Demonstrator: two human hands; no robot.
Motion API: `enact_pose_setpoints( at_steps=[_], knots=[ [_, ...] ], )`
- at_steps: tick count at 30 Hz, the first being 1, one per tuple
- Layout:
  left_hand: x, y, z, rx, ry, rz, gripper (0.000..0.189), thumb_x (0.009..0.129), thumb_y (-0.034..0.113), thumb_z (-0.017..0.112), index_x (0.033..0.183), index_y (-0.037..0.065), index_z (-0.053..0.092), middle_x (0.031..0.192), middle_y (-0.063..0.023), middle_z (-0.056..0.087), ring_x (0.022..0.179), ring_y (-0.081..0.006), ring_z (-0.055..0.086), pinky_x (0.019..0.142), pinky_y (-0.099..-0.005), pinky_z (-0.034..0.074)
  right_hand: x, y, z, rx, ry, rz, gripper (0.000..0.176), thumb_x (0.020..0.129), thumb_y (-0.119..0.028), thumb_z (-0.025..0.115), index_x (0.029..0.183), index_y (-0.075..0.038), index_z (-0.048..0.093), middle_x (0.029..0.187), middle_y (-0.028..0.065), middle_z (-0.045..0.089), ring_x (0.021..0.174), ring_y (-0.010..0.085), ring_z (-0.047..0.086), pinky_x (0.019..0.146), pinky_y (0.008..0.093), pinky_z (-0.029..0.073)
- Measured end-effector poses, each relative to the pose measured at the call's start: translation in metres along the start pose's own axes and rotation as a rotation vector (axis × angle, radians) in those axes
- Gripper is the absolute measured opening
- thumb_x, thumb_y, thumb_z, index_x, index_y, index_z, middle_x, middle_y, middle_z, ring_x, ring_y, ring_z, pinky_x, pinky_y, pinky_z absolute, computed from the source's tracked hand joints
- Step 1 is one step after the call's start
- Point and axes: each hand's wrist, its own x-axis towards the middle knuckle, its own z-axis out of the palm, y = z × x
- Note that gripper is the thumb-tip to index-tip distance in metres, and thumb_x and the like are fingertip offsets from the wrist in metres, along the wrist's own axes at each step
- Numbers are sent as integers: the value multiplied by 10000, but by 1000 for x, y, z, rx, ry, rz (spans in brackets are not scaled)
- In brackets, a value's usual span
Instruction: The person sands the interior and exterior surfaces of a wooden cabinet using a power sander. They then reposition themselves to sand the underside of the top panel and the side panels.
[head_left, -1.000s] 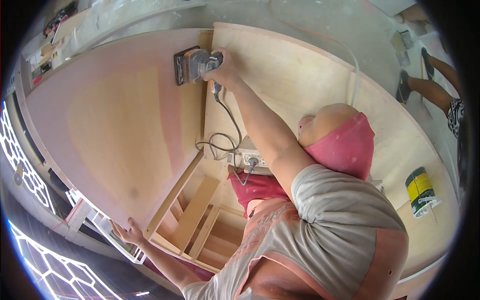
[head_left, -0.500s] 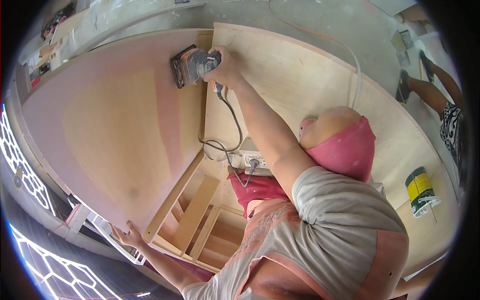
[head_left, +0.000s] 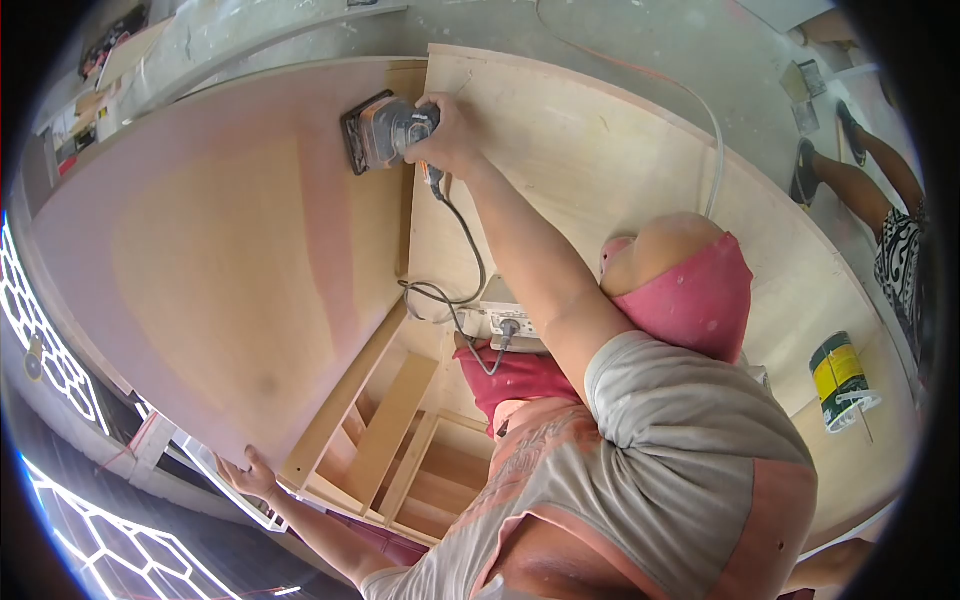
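Sanding pinkish plywood panel (head_left: pixel 220 260): right hand (head_left: pixel 445 135) wraps sander (head_left: pixel 385 130), left hand (head_left: pixel 250 475) spread on edge.

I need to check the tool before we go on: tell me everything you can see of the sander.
The sander is a corded palm tool: grey and orange body over a flat, dark, rectangular pad. It sits pad-down on the pinkish panel, near its far edge, beside the seam with the pale plywood sheet. The right hand grips its body. A dark cord runs from its rear toward a white power strip.
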Motion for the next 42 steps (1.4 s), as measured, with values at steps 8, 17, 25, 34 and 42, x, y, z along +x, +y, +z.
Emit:
enact_pose_setpoints(
  at_steps=[8, 17, 25, 34, 42],
  knots=[
    [2, -10, 0, 19, -3, -6, 796, 754, 671, 545, 1137, -26, 583, 1151, -218, 539, 1076, -345, 514, 869, -458, 445, 29, 7, 4, 97, 99, 48, 797, 390, -169, 800, 1103, -47, 463, 1033, 143, 541, 957, 266, 557, 825, 339, 468],
    [6, -7, -3, 8, -21, -20, 811, 751, 693, 522, 1104, -34, 600, 1131, -241, 538, 1081, -362, 497, 871, -479, 436, 51, -38, -3, 79, 278, 55, 870, 458, -98, 817, 1204, 5, 380, 1102, 153, 488, 1013, 221, 515, 800, 322, 483],
    [2, -12, -1, 21, 10, -6, 792, 759, 685, 521, 1102, -23, 607, 1130, -216, 553, 1070, -344, 519, 858, -473, 449, 65, -29, 3, 389, 321, 62, 839, 487, -69, 804, 1211, -3, 385, 1082, 161, 511, 924, 239, 565, 726, 354, 512],
    [2, 0, 2, -20, 17, 14, 746, 762, 626, 580, 1153, -10, 580, 1177, -195, 542, 1096, -329, 513, 859, -448, 457, 68, -35, 0, 353, 413, 105, 701, 535, -149, 789, 1144, 7, 478, 1035, 180, 566, 921, 276, 581, 775, 365, 493],
    [5, -12, 5, -14, 5, 30, 764, 764, 633, 569, 1173, -12, 566, 1193, -212, 530, 1098, -343, 507, 878, -432, 447, 12, -7, 18, 234, 168, 171, 819, 469, -81, 789, 1192, -15, 409, 1076, 138, 505, 990, 237, 520, 807, 338, 474]
  ],
)
